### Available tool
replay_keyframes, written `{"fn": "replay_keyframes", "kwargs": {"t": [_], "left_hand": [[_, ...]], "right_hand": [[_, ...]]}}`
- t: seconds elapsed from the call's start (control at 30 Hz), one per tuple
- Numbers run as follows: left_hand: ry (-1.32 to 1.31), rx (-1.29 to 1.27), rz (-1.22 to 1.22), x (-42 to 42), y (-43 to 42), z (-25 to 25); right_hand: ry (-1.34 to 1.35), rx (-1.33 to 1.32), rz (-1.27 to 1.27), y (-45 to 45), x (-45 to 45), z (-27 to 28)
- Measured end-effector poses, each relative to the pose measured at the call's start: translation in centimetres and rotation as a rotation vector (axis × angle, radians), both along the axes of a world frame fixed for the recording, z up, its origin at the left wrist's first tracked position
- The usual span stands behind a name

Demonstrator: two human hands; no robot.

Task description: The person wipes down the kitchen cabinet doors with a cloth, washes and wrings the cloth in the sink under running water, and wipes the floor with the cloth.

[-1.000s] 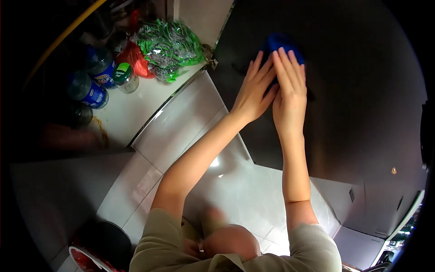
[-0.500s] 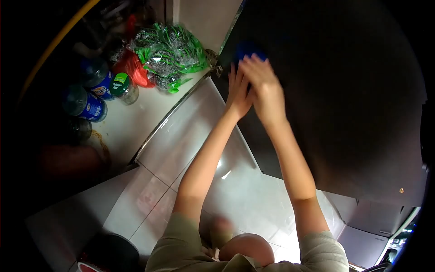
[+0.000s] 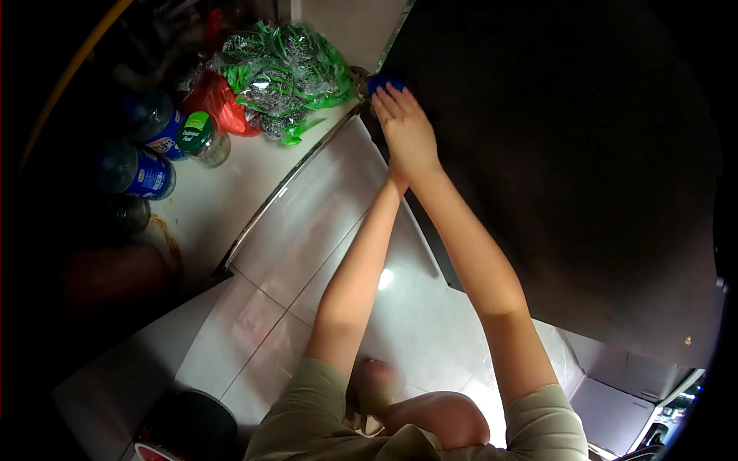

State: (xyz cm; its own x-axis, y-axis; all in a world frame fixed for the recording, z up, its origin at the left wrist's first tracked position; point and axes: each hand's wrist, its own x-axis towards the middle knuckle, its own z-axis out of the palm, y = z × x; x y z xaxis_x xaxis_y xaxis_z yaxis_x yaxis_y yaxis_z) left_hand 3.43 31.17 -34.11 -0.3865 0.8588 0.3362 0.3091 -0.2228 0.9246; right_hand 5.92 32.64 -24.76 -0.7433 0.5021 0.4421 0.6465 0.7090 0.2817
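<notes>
A blue cloth [image 3: 384, 81] lies against the dark panel [image 3: 569, 184], close to the panel's left edge. My right hand [image 3: 409, 138] presses flat over it, with the fingers stretched out and the fingertips on the blue cloth. Beneath the right hand is my left hand [image 3: 394, 174]; only its wrist and a small part show, and its fingers are hidden. Both forearms reach up and meet at the hands.
Left of the panel, a white counter [image 3: 207, 200] holds a bag of steel wool scourers [image 3: 284, 81], a red bag [image 3: 219, 104], a green-lidded jar [image 3: 204, 140] and blue-labelled bottles [image 3: 146, 175]. A dark bin [image 3: 192, 422] stands at the lower left.
Both hands and the blue cloth have moved left across the dark panel to its edge. My right hand now covers my left hand, which showed beside it earlier.
</notes>
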Motion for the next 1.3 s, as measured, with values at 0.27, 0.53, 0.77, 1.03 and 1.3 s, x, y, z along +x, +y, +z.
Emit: {"fn": "replay_keyframes", "kwargs": {"t": [0.27, 0.53, 0.77, 1.03, 1.3], "left_hand": [[-0.186, -0.270, -0.113, 5.3, -6.3, -5.7], [-0.097, -0.078, -0.043, 1.8, -2.2, -1.4], [-0.199, -0.310, -0.115, 5.7, -6.9, -7.3], [-0.187, -0.179, -0.221, 9.3, -9.2, -2.2], [-0.017, 0.223, -0.231, 8.3, -6.3, 11.7]], "right_hand": [[-0.036, -0.189, -0.099, -7.1, 5.7, -3.8], [-0.121, -0.128, -0.053, -2.1, 1.8, -3.8], [-0.442, -0.270, -0.149, -4.8, 3.6, -8.4], [-0.316, -0.324, -0.142, -9.9, 8.7, -4.9], [0.038, -0.002, -0.145, -8.6, 5.7, 10.5]]}}
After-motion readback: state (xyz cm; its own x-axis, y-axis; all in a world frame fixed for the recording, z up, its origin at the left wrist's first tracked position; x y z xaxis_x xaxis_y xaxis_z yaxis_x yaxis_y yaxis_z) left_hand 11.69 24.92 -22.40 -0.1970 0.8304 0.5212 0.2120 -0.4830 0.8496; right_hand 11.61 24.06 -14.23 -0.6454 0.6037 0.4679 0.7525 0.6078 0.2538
